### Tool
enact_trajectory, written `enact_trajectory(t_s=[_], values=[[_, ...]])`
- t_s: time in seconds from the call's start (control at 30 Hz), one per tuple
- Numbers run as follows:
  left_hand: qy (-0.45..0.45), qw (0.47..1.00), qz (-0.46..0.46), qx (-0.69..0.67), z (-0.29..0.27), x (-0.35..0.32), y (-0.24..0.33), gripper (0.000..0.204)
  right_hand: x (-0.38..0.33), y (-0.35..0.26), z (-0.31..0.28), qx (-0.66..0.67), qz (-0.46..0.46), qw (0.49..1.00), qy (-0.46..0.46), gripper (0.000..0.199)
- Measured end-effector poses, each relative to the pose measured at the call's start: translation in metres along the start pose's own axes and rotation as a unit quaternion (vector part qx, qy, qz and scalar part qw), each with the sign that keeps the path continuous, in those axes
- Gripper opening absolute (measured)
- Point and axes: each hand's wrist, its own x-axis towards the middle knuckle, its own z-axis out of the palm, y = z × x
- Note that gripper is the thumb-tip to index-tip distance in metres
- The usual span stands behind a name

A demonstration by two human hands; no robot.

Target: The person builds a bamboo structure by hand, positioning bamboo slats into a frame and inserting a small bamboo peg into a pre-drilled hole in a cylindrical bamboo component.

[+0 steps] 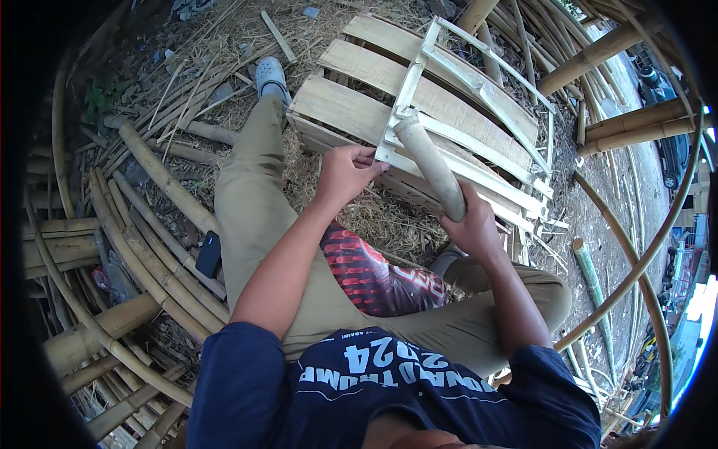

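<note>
My right hand (473, 224) is wrapped round a short, thick bamboo stick (430, 161). Its far end is over the near left corner of a frame of pale bamboo strips (410, 78); whether they touch I cannot tell. At that same corner, the fingers of my left hand (348, 176) pinch the strip. Beneath the frame lies a crate of pale wooden slats (336, 97) with gaps between them. The frame covers the middle and right part of the crate. Part of the crate's near side is hidden by my hands.
Bamboo poles (168, 179) lie along my left, with a dark phone (209, 254) on them. More poles (598, 60) stand and lean at the right. Dry straw (217, 60) covers the ground. My stretched left leg (258, 179) and folded right leg (516, 299) flank a dark red printed cloth (374, 277).
</note>
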Motion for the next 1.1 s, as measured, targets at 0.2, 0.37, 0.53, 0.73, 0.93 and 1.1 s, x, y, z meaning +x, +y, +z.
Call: enact_trajectory(t_s=[0.2,0.37,0.53,0.73,0.93,1.1], values=[[-0.055,0.974,-0.197,-0.098,-0.002,0.0,-0.006,0.048,-0.01,-0.006,0.002,0.013,-0.037,0.999,-0.005,0.095],[-0.133,0.976,-0.155,-0.075,-0.001,0.006,-0.022,0.058,-0.015,-0.006,0.007,-0.018,-0.064,0.998,0.003,0.093],[-0.102,0.994,-0.044,-0.003,0.011,0.012,-0.047,0.067,-0.013,-0.015,0.008,0.01,-0.049,0.999,0.011,0.088],[-0.09,0.995,-0.034,-0.028,0.026,0.007,-0.048,0.055,-0.025,-0.023,0.009,0.05,-0.019,0.999,0.0,0.085],[-0.061,0.994,-0.065,-0.057,0.038,0.0,-0.055,0.062,-0.037,-0.051,0.004,0.119,0.03,0.992,0.035,0.082],[-0.143,0.988,-0.048,-0.046,0.034,-0.005,-0.049,0.055,-0.052,-0.069,0.018,0.138,0.058,0.986,0.067,0.081]])
